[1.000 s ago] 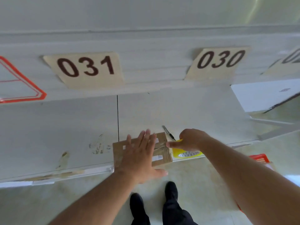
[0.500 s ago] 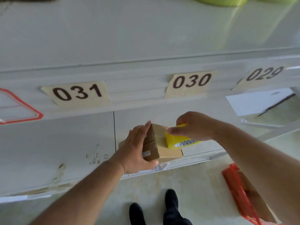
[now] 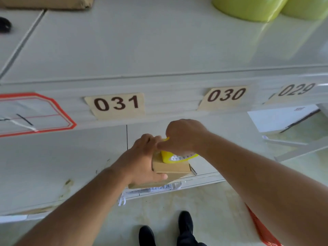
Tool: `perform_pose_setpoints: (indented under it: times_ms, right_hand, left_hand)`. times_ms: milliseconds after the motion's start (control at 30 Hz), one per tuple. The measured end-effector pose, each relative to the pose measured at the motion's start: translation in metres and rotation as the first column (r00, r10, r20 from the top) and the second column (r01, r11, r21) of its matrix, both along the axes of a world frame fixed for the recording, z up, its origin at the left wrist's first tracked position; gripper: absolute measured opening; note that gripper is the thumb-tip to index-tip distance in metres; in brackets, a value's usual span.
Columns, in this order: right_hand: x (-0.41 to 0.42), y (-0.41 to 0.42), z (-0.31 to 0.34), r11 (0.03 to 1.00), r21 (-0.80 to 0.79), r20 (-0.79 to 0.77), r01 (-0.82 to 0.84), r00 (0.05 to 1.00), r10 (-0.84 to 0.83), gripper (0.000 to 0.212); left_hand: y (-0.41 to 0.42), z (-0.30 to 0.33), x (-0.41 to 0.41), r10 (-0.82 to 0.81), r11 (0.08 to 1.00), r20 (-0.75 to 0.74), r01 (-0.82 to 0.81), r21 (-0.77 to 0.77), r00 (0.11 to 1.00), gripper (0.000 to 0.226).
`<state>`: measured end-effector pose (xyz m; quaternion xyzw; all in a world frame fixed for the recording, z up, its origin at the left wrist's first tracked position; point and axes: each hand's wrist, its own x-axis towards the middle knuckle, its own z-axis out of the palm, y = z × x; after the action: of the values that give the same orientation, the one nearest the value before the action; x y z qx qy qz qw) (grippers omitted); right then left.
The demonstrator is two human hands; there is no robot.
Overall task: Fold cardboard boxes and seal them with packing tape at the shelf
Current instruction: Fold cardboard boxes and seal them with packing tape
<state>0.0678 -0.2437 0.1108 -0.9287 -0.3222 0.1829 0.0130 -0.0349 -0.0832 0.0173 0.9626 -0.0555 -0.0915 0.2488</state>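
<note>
- Left hand: I see it gripping the small cardboard box from its left side, fingers curled over the top and thumb along the near face, so the hand is clamped on the box.
- Cardboard box: it sits at the front edge of the lower shelf, below the label 031. I judge it light and fairly stiff at the folded edges, yet easy to dent on the flat panels, so corners and edges are the places to hold.
- Tape roll: yellow, pressed onto the top of the box. I judge it rigid and light, its loose end sticky and apt to fold on itself.
- Right hand: closed round the tape roll from above, index finger pointing toward the left hand's fingers. Whether a strip of tape is already laid down I cannot tell.
- Label 030: on the shelf front further right.
</note>
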Motion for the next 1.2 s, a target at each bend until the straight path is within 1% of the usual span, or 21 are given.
perform_pose_setpoints:
  times_ms: [100,167,233,267,333,400,500,667,767,800,833,867,900,933,967,1033,1067,1133,1200]
  right_hand:
    - [0.015,-0.015,0.008,1.0,-0.022,-0.116,0.003,0.993,-0.006,0.07]
    - [0.031,-0.041,0.01,0.991,-0.131,-0.065,-0.015,0.998,0.006,0.076]
    - [0.045,-0.064,0.003,0.976,-0.217,0.012,0.012,1.0,-0.009,0.078]
    - [0.05,-0.069,-0.004,0.978,-0.207,0.024,0.035,0.999,-0.031,0.079]
    - [0.053,-0.072,-0.022,0.988,-0.135,0.005,0.077,0.997,-0.077,0.079]
    - [0.05,-0.068,-0.036,0.992,-0.099,-0.009,0.08,0.997,-0.082,0.078]
    - [0.043,-0.069,-0.049,0.99,-0.092,-0.012,0.103,0.994,-0.104,0.078]
    - [0.035,-0.072,-0.074,0.982,-0.111,-0.026,0.153,0.987,-0.157,0.087]
    - [0.03,-0.07,-0.086,0.975,-0.11,-0.055,0.191,0.979,-0.198,0.087]
    - [0.029,-0.069,-0.088,0.974,-0.102,-0.064,0.203,0.976,-0.21,0.087]
    - [0.028,-0.07,-0.089,0.972,-0.095,-0.069,0.214,0.973,-0.221,0.086]
    - [0.027,-0.07,-0.088,0.971,-0.09,-0.07,0.222,0.971,-0.229,0.086]
    - [0.027,-0.071,-0.089,0.969,-0.092,-0.068,0.228,0.97,-0.235,0.086]
    - [0.026,-0.072,-0.089,0.967,-0.097,-0.071,0.235,0.968,-0.242,0.086]
    - [0.025,-0.072,-0.089,0.966,-0.1,-0.078,0.24,0.966,-0.248,0.086]
    - [0.023,-0.072,-0.09,0.965,-0.096,-0.087,0.244,0.964,-0.252,0.087]
    - [0.023,-0.073,-0.09,0.965,-0.091,-0.09,0.246,0.963,-0.254,0.086]
    - [0.024,-0.075,-0.089,0.962,-0.077,-0.134,0.263,0.953,-0.272,0.084]
    - [0.025,-0.08,-0.084,0.943,-0.004,-0.255,0.334,0.911,-0.324,0.076]
  left_hand:
    - [0.029,-0.016,-0.024,0.073,0.988,0.033,-0.067,-0.137,0.997,0.122]
    - [0.045,-0.029,-0.044,0.146,0.968,0.031,-0.136,-0.212,0.989,0.122]
    - [0.05,-0.038,-0.056,0.185,0.949,0.011,-0.176,-0.262,0.983,0.123]
    - [0.051,-0.041,-0.059,0.196,0.943,0.01,-0.186,-0.277,0.98,0.124]
    - [0.053,-0.045,-0.062,0.207,0.936,0.014,-0.193,-0.295,0.978,0.124]
    - [0.057,-0.048,-0.065,0.215,0.932,0.004,-0.204,-0.3,0.977,0.123]
    - [0.059,-0.049,-0.069,0.208,0.935,-0.001,-0.199,-0.295,0.978,0.121]
    - [0.058,-0.043,-0.07,0.218,0.931,-0.033,-0.218,-0.293,0.975,0.121]
    - [0.059,-0.037,-0.072,0.205,0.944,-0.067,-0.216,-0.249,0.976,0.122]
    - [0.059,-0.033,-0.071,0.193,0.963,-0.065,-0.202,-0.177,0.979,0.123]
    - [0.058,-0.024,-0.068,0.162,0.985,-0.04,-0.163,-0.048,0.986,0.124]
    - [0.054,-0.014,-0.063,0.113,0.987,-0.014,-0.11,0.115,0.994,0.124]
    - [0.05,-0.004,-0.057,0.059,0.963,-0.015,-0.053,0.264,0.998,0.123]
    - [0.045,0.005,-0.051,0.025,0.934,-0.05,-0.006,0.357,0.998,0.121]
    - [0.039,0.011,-0.046,0.02,0.916,-0.099,0.022,0.4,0.995,0.121]
    - [0.033,0.015,-0.037,0.04,0.913,-0.203,0.046,0.404,0.978,0.129]
    - [0.033,0.015,-0.034,0.047,0.924,-0.251,0.054,0.378,0.967,0.133]
    - [0.039,0.011,-0.032,0.07,0.963,-0.314,0.018,0.269,0.947,0.132]
    - [0.051,0.008,-0.035,0.092,0.992,-0.326,-0.059,0.111,0.941,0.129]
